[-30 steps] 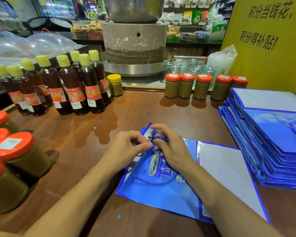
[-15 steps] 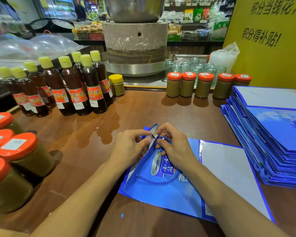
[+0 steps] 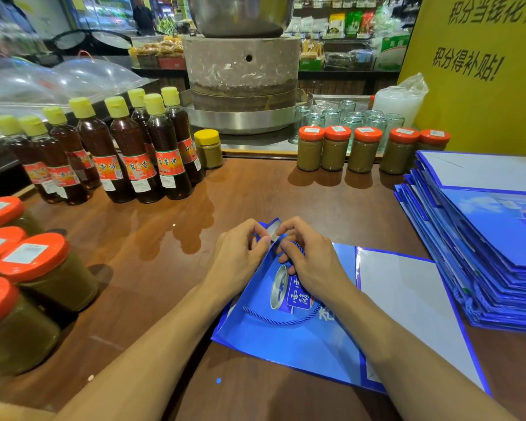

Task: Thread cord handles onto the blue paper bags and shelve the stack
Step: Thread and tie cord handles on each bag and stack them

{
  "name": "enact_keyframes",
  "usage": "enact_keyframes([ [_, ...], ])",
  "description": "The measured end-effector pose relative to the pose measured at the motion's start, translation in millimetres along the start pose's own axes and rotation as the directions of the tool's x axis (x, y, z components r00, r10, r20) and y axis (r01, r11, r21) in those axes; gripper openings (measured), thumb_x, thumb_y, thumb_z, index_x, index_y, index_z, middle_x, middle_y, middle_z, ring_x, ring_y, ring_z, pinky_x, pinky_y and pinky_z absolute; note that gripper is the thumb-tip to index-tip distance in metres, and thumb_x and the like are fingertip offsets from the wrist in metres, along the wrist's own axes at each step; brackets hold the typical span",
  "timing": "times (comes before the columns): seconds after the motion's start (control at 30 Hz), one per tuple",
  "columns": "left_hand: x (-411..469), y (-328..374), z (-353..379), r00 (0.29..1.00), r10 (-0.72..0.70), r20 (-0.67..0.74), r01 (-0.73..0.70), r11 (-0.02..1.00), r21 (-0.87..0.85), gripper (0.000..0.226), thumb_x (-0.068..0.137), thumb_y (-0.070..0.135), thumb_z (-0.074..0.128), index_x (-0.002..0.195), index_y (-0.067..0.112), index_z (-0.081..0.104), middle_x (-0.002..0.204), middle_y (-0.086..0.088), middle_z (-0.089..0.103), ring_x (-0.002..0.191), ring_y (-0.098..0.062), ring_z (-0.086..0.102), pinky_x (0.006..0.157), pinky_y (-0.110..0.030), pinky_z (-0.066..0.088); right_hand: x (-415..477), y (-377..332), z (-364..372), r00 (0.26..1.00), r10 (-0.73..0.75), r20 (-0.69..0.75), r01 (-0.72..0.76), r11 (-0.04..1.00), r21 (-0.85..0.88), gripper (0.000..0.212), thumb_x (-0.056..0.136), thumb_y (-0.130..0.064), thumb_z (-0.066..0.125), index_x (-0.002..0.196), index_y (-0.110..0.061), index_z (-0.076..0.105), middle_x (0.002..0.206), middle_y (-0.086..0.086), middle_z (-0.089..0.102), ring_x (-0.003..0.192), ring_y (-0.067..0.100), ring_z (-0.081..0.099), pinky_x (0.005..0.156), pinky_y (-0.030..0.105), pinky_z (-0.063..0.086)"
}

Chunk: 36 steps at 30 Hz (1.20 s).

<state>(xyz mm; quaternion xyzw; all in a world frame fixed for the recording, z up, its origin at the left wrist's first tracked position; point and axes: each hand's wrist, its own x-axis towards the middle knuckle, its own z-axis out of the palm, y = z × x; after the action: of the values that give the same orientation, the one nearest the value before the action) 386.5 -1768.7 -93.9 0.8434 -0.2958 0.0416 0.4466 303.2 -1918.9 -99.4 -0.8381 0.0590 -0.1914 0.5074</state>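
A flat blue paper bag lies on the brown wooden table in front of me, its top edge lifted at the far end. A twisted blue cord loops across the bag's printed face. My left hand pinches the raised top edge of the bag. My right hand pinches the cord end right at that edge, fingertips almost touching the left hand's. A stack of several flat blue bags sits at the right of the table.
Dark oil bottles with yellow caps stand at the back left. Orange-lidded jars crowd the left edge, and more jars line the back. A stone mill stands behind. A yellow sign rises at the right.
Both hands stayed together at the bag's top edge, shifting slightly as the fingers worked the cord end. The bag's lifted corner rose a little. The cord loop lies much the same.
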Motion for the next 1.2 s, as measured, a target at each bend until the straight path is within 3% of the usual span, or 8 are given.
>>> enact_keyframes([
  [0.1, -2, 0, 1, 0.999, -0.029, 0.019, 0.029, 0.999, -0.026, 0.012, 0.102, 0.023, 0.059, 0.091, 0.025, 0.06, 0.06, 0.004, 0.059, 0.054, -0.004, 0.052, 0.052, -0.017, 0.037, 0, 2, 0, 1.0, -0.015, -0.003, 0.015, 1.0, -0.019, 0.017, 0.106, -0.014, 0.054, 0.103, -0.031, 0.058, 0.084, -0.003, 0.07, 0.077, 0.011, 0.071, 0.066, 0.031, 0.062],
  [0.2, -3, 3, -3, 0.992, -0.108, 0.061, 0.119, 0.968, -0.222, 0.013, 0.107, 0.022, 0.05, 0.096, 0.019, 0.055, 0.062, -0.006, 0.066, 0.05, -0.014, 0.057, 0.049, -0.028, 0.044, 1, 3, -1, 1.0, -0.027, -0.013, 0.027, 0.999, -0.021, 0.017, 0.105, -0.013, 0.055, 0.1, -0.029, 0.056, 0.082, -0.001, 0.068, 0.075, 0.013, 0.071, 0.064, 0.032, 0.062],
  [0.3, -5, 10, -11, 0.987, -0.125, 0.103, 0.151, 0.937, -0.314, 0.01, 0.107, 0.02, 0.054, 0.1, 0.015, 0.059, 0.064, -0.008, 0.069, 0.047, -0.017, 0.059, 0.045, -0.026, 0.045, 1, 5, -2, 0.999, -0.024, -0.025, 0.024, 1.0, -0.009, 0.019, 0.105, -0.011, 0.056, 0.101, -0.029, 0.057, 0.081, -0.001, 0.068, 0.073, 0.014, 0.07, 0.064, 0.032, 0.062],
  [0.5, -14, 10, -16, 0.995, -0.04, 0.092, 0.054, 0.986, -0.159, 0.013, 0.093, 0.035, 0.074, 0.097, 0.029, 0.063, 0.07, 0.001, 0.068, 0.058, -0.014, 0.064, 0.056, -0.041, 0.055, -1, 3, -2, 0.999, -0.038, -0.028, 0.039, 0.998, 0.053, 0.022, 0.105, -0.008, 0.053, 0.106, -0.029, 0.062, 0.08, 0.001, 0.069, 0.065, 0.011, 0.066, 0.06, 0.025, 0.058],
  [0.63, -12, 6, -20, 0.986, -0.07, 0.151, 0.087, 0.99, -0.11, 0.028, 0.085, 0.043, 0.081, 0.103, 0.034, 0.063, 0.078, 0.006, 0.072, 0.059, -0.006, 0.059, 0.057, -0.029, 0.048, -3, 1, -3, 0.997, -0.027, -0.068, 0.032, 0.997, 0.073, 0.026, 0.105, -0.007, 0.051, 0.112, -0.026, 0.067, 0.082, 0.001, 0.07, 0.058, 0.008, 0.062, 0.057, 0.023, 0.055],
  [0.77, -11, -1, -15, 0.992, -0.086, 0.097, 0.083, 0.996, 0.036, 0.02, 0.085, 0.033, 0.081, 0.096, 0.035, 0.064, 0.072, 0.012, 0.065, 0.062, 0.0, 0.057, 0.062, -0.026, 0.044, -4, 2, -2, 0.994, -0.042, -0.097, 0.051, 0.994, 0.094, 0.03, 0.106, -0.009, 0.052, 0.124, -0.028, 0.066, 0.084, -0.001, 0.07, 0.056, 0.014, 0.061, 0.057, 0.03, 0.057],
  [0.93, -7, -7, -11, 0.97, -0.188, 0.153, 0.197, 0.979, -0.05, 0.012, 0.09, 0.028, 0.077, 0.09, 0.024, 0.066, 0.064, 0.015, 0.061, 0.055, -0.003, 0.05, 0.06, -0.029, 0.042, -4, 2, -2, 0.995, -0.023, -0.101, 0.031, 0.996, 0.086, 0.02, 0.104, -0.013, 0.057, 0.111, -0.027, 0.067, 0.085, -0.002, 0.073, 0.058, 0.012, 0.062, 0.061, 0.041, 0.058],
  [1.2, -3, -11, -8, 0.944, -0.286, 0.162, 0.305, 0.946, -0.108, 0.027, 0.099, 0.032, 0.064, 0.079, 0.015, 0.071, 0.067, 0.007, 0.063, 0.061, -0.009, 0.05, 0.063, -0.032, 0.04, -2, -6, -7, 0.988, 0.069, -0.138, -0.026, 0.958, 0.287, 0.008, 0.1, -0.007, 0.063, 0.102, -0.013, 0.068, 0.076, 0.016, 0.066, 0.047, 0.016, 0.05, 0.046, 0.025, 0.044],
])
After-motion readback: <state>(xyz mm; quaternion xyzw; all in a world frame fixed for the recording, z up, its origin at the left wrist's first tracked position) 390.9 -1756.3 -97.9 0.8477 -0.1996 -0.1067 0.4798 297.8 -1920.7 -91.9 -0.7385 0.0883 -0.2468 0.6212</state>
